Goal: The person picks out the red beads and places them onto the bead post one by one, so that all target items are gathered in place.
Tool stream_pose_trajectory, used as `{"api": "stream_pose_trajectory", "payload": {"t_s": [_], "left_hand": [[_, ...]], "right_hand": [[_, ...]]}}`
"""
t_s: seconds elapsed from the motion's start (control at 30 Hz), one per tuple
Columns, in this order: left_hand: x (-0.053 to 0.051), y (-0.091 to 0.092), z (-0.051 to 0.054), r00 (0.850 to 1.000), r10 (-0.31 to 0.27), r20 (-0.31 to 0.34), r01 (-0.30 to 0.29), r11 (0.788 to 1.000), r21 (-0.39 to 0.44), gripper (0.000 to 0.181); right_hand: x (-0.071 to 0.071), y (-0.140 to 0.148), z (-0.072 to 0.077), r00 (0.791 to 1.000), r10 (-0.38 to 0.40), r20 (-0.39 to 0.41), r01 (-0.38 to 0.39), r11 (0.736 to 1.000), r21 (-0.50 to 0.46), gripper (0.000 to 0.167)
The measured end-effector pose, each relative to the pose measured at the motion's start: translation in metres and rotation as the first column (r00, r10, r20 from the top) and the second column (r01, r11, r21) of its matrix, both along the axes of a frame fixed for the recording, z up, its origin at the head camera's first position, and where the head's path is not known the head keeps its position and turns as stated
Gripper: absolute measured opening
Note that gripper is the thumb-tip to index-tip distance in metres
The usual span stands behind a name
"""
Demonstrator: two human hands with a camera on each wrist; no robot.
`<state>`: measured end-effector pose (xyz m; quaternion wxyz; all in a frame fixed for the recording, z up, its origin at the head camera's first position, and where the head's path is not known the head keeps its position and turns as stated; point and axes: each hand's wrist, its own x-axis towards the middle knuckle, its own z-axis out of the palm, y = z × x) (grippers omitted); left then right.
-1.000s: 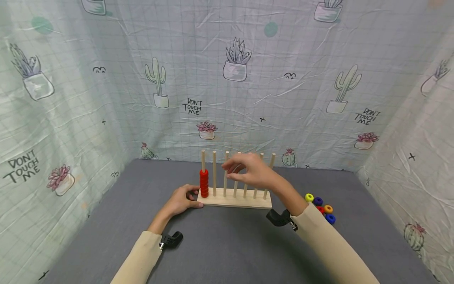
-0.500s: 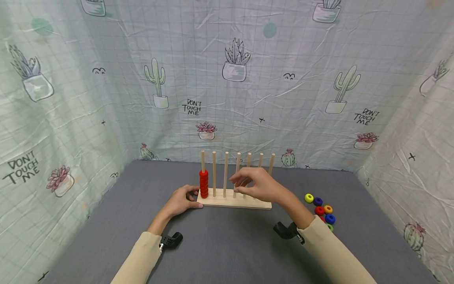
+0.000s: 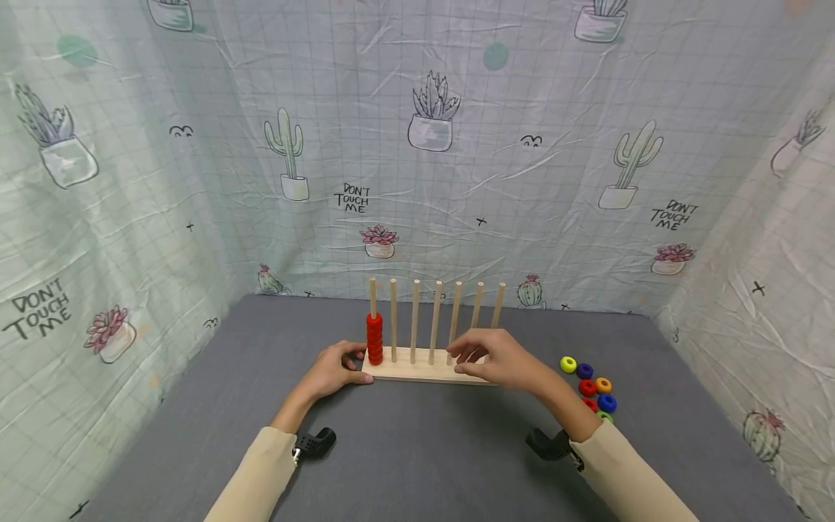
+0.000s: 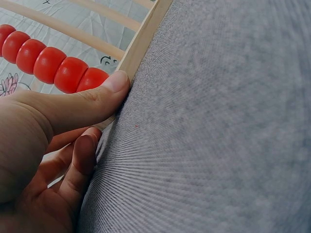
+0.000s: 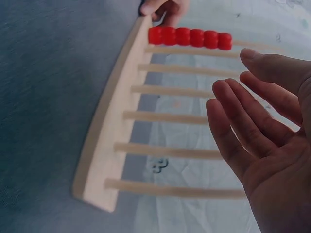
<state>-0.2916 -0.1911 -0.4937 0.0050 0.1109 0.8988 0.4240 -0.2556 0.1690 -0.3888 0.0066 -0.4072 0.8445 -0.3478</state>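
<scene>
A wooden peg stand (image 3: 417,371) with a row of upright pegs rests on the table. Red beads (image 3: 375,339) are stacked on its leftmost peg; the other pegs carry none that I can see. My left hand (image 3: 331,370) grips the stand's left end, its thumb (image 4: 104,97) pressed on the base beside the lowest bead. In front of the right-hand pegs, my right hand (image 3: 499,359) hovers with loosely bent fingers. Nothing sits between those fingers in the right wrist view, and the hand covers part of the base in the head view.
To the right lie several loose beads: a yellow bead (image 3: 568,365), a purple bead (image 3: 584,371), an orange bead (image 3: 603,386), a blue bead (image 3: 607,403), red ones and a green one partly behind the sleeve. A printed curtain (image 3: 430,181) surrounds the grey tabletop (image 3: 417,449).
My right hand has moved right and down, from over the middle pegs to low at the right-hand ones. More loose beads show past its sleeve. The left hand has stayed put.
</scene>
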Motion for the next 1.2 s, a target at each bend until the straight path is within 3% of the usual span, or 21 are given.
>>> {"api": "stream_pose_trajectory", "payload": {"t_s": [0.7,0.97,1.2], "left_hand": [[0.0,0.001,0.002,1.0,-0.005,-0.002,0.005,1.0,0.009,0.071],[0.0,0.0,0.0,1.0,0.007,0.002,-0.007,1.0,0.0,0.071],[-0.001,0.0,0.0,1.0,0.0,0.001,0.0,1.0,-0.004,0.072]], "right_hand": [[0.008,0.064,-0.037,0.99,-0.131,0.042,0.128,0.99,0.065,0.028],[0.011,0.092,-0.047,0.974,-0.208,0.089,0.2,0.975,0.098,0.029],[0.014,0.12,-0.048,0.967,-0.244,0.071,0.237,0.967,0.097,0.03]]}}
